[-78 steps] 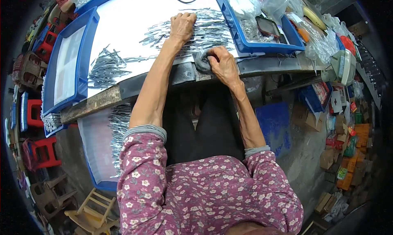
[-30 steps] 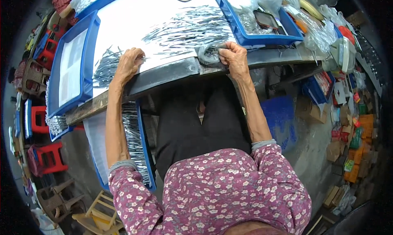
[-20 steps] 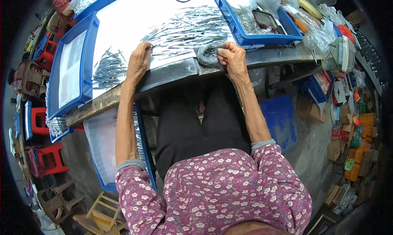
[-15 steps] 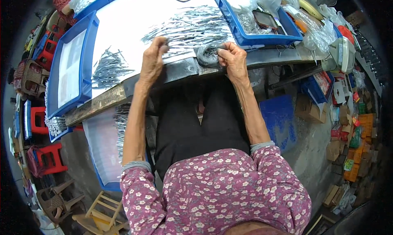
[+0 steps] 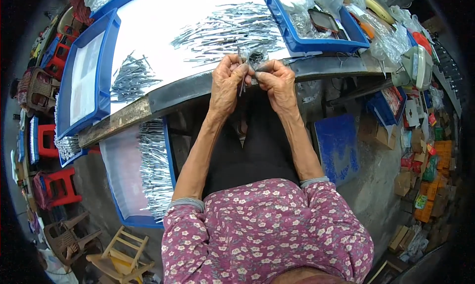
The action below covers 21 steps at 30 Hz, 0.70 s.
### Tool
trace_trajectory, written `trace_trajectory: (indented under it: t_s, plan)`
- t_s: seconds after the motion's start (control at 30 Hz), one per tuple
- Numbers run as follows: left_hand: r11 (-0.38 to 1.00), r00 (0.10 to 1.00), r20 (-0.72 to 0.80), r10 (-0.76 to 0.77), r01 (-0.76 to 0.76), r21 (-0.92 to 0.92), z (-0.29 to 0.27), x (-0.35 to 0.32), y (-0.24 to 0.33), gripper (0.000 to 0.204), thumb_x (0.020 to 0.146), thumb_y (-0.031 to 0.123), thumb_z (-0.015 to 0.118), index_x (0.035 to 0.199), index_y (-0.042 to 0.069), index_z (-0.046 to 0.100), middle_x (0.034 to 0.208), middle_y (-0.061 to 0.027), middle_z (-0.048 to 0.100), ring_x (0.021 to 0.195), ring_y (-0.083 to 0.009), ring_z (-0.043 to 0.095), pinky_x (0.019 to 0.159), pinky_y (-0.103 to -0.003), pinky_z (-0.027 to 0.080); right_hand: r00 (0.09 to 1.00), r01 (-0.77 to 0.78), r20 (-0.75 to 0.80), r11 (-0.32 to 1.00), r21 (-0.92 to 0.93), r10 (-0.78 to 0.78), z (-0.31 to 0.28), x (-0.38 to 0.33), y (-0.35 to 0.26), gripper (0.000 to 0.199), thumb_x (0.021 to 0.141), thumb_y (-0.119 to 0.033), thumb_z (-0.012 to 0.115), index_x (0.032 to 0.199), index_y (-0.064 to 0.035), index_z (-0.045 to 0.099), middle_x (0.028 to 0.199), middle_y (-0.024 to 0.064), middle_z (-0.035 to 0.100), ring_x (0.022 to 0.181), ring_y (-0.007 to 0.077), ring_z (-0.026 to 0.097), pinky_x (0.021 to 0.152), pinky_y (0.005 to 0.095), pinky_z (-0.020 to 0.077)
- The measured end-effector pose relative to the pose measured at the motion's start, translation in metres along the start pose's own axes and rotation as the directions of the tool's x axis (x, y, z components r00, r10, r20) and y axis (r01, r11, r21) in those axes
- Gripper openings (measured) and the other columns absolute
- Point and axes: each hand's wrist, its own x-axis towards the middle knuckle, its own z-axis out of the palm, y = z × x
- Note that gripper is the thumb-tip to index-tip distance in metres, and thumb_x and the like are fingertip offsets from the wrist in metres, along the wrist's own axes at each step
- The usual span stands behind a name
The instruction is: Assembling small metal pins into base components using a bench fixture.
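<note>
My left hand (image 5: 226,81) has come in from the far left of the white table (image 5: 148,31), where it was picking among the metal pins half a second ago, and now sits knuckle to knuckle with my right hand (image 5: 276,82) at the near table edge. The right hand has barely shifted from that spot.

The left hand is closed around a thin metal pin (image 5: 241,86), thumb and forefinger pinched on it; the pin stands nearly upright, its lower end poking out below the fingers. The right hand is curled shut on a small dark bundle (image 5: 256,61) that shows just above its fingers; I cannot tell exactly what the bundle is. The fingertips of both hands meet around the pin.

Just beyond the hands lies a wide scatter of loose pins (image 5: 225,29) across the white surface. Further off to the left of my left hand is a smaller heap of pins (image 5: 129,78), and past that a blue tray (image 5: 104,86). Below my left forearm, under the table edge, a second blue tray holds a neat row of finished pins (image 5: 154,170). Beyond and to the right of my right hand stands a blue bin (image 5: 321,41) with clear plastic bags in it.
</note>
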Motion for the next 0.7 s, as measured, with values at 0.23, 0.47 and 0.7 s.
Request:
trace_trajectory:
  t_s: [0.23,0.47,0.7]
  plan:
    - [0.998,0.999,0.018,-0.049,0.048,0.042,0.000,-0.011,0.000,0.016,0.082,0.007,0.056,0.095,0.000,0.049,0.073,-0.0042,0.058,0.058,-0.0050,0.051,0.051,-0.015,0.040,0.999,0.027,0.051,0.954,-0.297,-0.013,0.003,-0.011,-0.012,0.015,0.071,0.000,0.060,0.085,0.0011,0.055,0.070,0.0006,0.055,0.057,0.0041,0.049,0.050,0.0150,0.0366]
    - [0.989,0.994,-0.004,-0.108,0.108,0.104,-0.003,-0.030,-0.002,0.020,0.081,0.009,0.058,0.097,-0.002,0.052,0.074,-0.0037,0.060,0.055,-0.0031,0.050,0.045,-0.013,0.034,0.999,0.009,0.050,0.963,-0.269,0.005,-0.006,-0.001,-0.014,0.015,0.078,-0.006,0.055,0.091,0.0021,0.056,0.066,0.0015,0.055,0.056,0.0055,0.050,0.050,0.0168,0.0370]
    - [0.986,0.993,0.015,-0.113,0.111,0.123,-0.007,-0.039,-0.008,0.017,0.082,0.009,0.057,0.095,-0.001,0.052,0.074,-0.0032,0.060,0.055,-0.0028,0.049,0.045,-0.014,0.033,0.997,-0.056,0.056,0.994,0.090,0.052,-0.005,0.004,-0.009,0.011,0.084,-0.007,0.053,0.090,0.0018,0.055,0.069,0.0047,0.056,0.057,0.0084,0.051,0.050,0.0181,0.0378]
